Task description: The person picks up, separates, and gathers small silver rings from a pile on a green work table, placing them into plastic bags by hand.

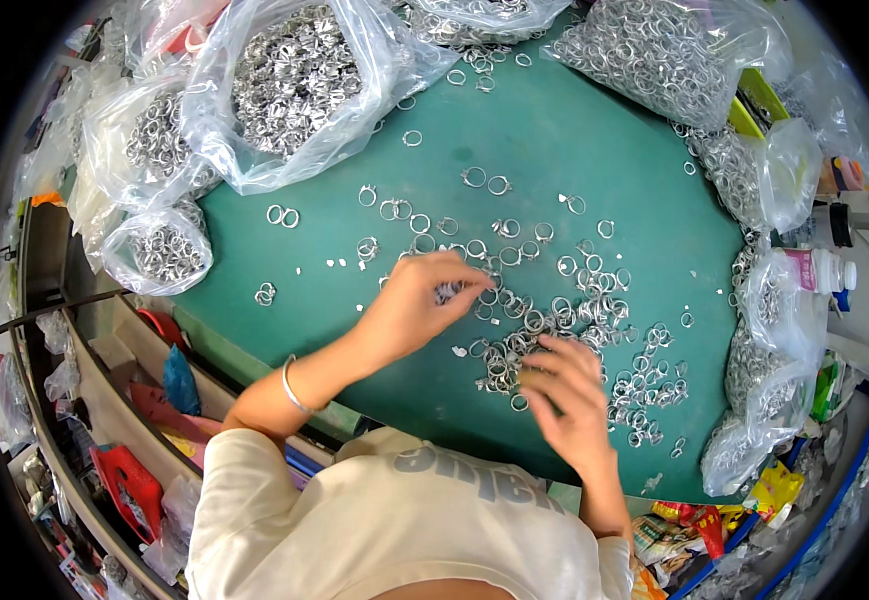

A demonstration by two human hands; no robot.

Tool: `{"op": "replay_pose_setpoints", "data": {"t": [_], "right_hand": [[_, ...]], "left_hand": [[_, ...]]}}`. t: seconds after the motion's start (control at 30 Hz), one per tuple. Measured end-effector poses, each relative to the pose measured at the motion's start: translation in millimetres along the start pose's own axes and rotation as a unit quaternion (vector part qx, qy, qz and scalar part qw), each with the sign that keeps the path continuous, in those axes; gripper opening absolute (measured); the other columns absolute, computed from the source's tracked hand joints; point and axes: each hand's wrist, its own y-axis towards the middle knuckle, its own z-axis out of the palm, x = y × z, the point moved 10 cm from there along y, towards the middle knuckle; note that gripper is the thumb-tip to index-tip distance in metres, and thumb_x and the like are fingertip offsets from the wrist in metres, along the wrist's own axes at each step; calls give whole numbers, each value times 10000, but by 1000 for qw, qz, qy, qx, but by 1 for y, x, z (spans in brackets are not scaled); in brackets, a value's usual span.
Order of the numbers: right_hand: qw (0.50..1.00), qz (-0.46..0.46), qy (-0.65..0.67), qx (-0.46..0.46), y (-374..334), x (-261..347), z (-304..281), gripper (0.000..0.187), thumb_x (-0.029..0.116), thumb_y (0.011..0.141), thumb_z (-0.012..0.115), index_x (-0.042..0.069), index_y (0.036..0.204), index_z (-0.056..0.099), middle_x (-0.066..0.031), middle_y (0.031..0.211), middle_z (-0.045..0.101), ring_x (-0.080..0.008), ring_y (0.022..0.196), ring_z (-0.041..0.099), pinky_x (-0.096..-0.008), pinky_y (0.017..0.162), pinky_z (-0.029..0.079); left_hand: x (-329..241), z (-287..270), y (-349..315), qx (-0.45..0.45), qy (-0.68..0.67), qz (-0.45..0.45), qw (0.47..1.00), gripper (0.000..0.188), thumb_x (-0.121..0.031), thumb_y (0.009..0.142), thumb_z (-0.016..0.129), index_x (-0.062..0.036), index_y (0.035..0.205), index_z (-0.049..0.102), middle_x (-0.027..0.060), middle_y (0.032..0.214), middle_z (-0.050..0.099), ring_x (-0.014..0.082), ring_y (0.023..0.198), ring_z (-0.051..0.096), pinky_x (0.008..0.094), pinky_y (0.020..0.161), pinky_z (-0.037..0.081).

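Observation:
Many silver-coloured metal rings lie loose on a green tabletop (284,250). The densest part is a ring pile (499,365) in front of me, between and beyond my hands. My left hand (424,305), with a bangle on its wrist, is closed in a pinch at the pile's left edge. A ring (489,288) shows at its thumb and fingertips, and more metal glints under the curled fingers. Over the pile's near right side, my right hand (569,400) has its fingers bent and apart, slightly blurred; nothing shows between them.
Clear plastic bags full of rings line the table: a large open bag (294,80) at the far left, another bag (654,55) at the far right, smaller ones down both sides. White bottles (829,272) stand past the right edge. An open drawer (144,370) is at the left.

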Motion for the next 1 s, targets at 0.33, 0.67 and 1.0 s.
{"op": "replay_pose_setpoints", "data": {"t": [0.33, 0.67, 1.0], "right_hand": [[973, 49, -186, -126, 62, -60, -22, 222, -36, 736, 641, 6, 948, 585, -111, 896, 605, -289, 874, 537, -396, 753, 404], [955, 232, -45, -182, -2, -85, -85, 119, -56, 779, 631, -27, 894, 638, -137, 848, 630, -256, 779, 588, -326, 697, 470], [955, 160, -148, -199, 26, -86, -119, 99, -30, 797, 605, 6, 883, 637, -123, 825, 614, -301, 777, 563, -393, 743, 444]], "left_hand": [[-21, 38, 68, 30, 190, 100, 976, 168, -81, 765, 704, -39, 926, 679, 112, 867, 601, 299, 658, 604, 388, 609, 486], [-39, 96, 82, 122, 218, 169, 953, 172, -99, 773, 689, -61, 940, 680, 108, 899, 598, 322, 691, 620, 412, 594, 487], [-37, 117, 87, 147, 242, 165, 945, 158, -122, 774, 687, -61, 915, 648, 111, 922, 580, 336, 716, 620, 424, 606, 494]]}}
